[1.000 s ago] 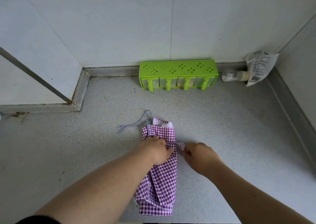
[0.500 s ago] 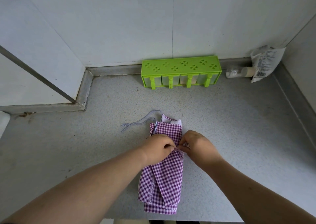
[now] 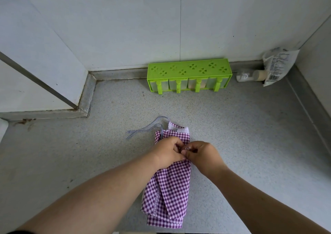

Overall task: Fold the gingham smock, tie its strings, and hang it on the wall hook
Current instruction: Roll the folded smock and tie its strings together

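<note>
Folded gingham smock flat on counter; strings pinched at middle by left hand and right hand, fingers curled

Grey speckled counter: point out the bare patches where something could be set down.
Bare counter lies between the folded purple gingham smock and the green plastic spice rack, and right of the smock toward the raised edge. Crowded: back right corner, with a white printed bag.

Both forearms reach forward and converge. Left hand and right hand meet fingertip to fingertip, fingers curled, pinching something small between them.
</note>
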A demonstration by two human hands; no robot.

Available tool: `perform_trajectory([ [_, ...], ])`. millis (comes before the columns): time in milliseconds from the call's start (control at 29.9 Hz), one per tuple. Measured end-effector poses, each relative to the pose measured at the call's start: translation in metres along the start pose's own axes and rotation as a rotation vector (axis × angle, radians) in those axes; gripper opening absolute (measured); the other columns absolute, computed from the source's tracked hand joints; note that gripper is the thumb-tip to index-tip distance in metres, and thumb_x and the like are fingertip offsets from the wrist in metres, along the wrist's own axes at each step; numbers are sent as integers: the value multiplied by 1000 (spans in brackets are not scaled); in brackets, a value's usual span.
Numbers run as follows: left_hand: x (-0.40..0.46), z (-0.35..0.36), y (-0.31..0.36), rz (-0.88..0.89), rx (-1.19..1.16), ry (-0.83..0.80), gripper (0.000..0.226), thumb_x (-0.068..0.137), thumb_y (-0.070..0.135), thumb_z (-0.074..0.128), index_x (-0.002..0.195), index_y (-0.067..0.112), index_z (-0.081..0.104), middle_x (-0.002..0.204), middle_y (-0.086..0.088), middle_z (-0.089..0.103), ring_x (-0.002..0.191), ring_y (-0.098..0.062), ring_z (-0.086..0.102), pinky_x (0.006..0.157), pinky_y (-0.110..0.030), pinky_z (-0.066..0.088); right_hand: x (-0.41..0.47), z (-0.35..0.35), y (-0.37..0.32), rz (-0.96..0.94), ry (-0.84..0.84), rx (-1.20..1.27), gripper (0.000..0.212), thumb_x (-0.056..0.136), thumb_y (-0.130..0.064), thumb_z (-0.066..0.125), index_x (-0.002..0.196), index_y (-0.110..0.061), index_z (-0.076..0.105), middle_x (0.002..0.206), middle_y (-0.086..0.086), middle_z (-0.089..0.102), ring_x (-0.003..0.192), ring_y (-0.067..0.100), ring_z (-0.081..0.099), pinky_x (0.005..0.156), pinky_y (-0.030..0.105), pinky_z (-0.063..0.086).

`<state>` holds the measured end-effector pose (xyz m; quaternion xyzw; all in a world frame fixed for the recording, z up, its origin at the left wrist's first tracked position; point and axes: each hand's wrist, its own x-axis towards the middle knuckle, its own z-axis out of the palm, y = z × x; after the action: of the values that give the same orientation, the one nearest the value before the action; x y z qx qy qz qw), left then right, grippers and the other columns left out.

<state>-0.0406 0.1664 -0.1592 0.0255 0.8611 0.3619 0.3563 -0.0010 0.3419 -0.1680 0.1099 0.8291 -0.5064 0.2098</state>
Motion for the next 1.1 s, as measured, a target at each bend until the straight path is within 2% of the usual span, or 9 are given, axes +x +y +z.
perform_trajectory([
  [134, 3, 3, -5, -9, -51, 6, 17, 91, 32, 82, 107, 27, 78, 92, 8, 80, 89, -8, 75, 92, -33, 61, -4, 4, 0, -18, 78, -48, 14, 91, -32, 78, 80, -28, 69, 70, -7, 69, 55, 2, 56, 54, 24, 46],
  [268, 2, 7, -4, -28, -42, 49, 11, 93, 36, 80, 101, 28, 80, 97, 14, 78, 92, -1, 72, 88, -22, 56, -10, 3, 3, -90, 101, -149, 5, 93, -32, 74, 92, -33, 70, 86, -13, 71, 77, 4, 67, 69, 26, 59],
  [402, 2, 9, -4, -86, 7, 97, 14, 93, 32, 79, 81, 26, 76, 86, 9, 76, 84, -9, 72, 84, -32, 59, -16, 1, 5, -250, 44, -297, 12, 94, -21, 73, 104, -27, 75, 99, -14, 68, 87, 1, 64, 78, 9, 50],
  [502, 3, 10, -3, -105, -12, 83, 19, 92, 35, 78, 75, 26, 75, 79, 9, 76, 83, -12, 73, 87, -38, 60, -15, 0, 6, -237, -3, -353, 22, 93, -20, 70, 113, -29, 67, 108, -14, 61, 93, 3, 61, 81, 15, 51],
  [602, 0, 9, 1, -99, 20, 75, 17, 91, 37, 76, 81, 23, 76, 83, 7, 76, 84, -13, 72, 87, -39, 60, -9, 1, 9, -249, 15, -476, 23, 95, -29, 65, 118, -29, 61, 111, -13, 61, 96, 8, 59, 84, 23, 50],
  [736, -1, 8, 2, -88, 44, 67, 16, 88, 37, 80, 81, 23, 76, 85, 4, 76, 85, -16, 73, 88, -42, 61, -3, -4, 11, -325, 56, -648, 16, 100, -38, 60, 104, -24, 66, 98, -9, 65, 88, 14, 61, 79, 32, 55],
  [870, -3, 8, 2, -50, 81, 94, 20, 91, 37, 78, 77, 24, 72, 79, 5, 73, 75, -14, 71, 76, -35, 60, -5, -16, 16, -495, 84, -692, 10, 97, -30, 64, 90, -25, 68, 81, -13, 60, 75, 13, 59, 73, 31, 52],
  [971, -8, 11, 0, 48, 205, 140, 32, 95, 43, 74, 69, 30, 61, 67, 8, 65, 59, -10, 59, 62, -33, 53, -4, -24, 19, -520, 105, -632, 7, 99, -27, 61, 94, -28, 66, 86, -14, 63, 80, 11, 60, 75, 28, 51],
  [1104, -12, 14, 2, 193, 398, 221, 37, 98, 43, 68, 68, 33, 48, 69, 10, 61, 62, -8, 60, 63, -35, 57, -3, -25, 14, -562, 68, -626, 9, 102, -32, 57, 101, -28, 65, 92, -14, 66, 87, 8, 60, 79, 22, 45],
])
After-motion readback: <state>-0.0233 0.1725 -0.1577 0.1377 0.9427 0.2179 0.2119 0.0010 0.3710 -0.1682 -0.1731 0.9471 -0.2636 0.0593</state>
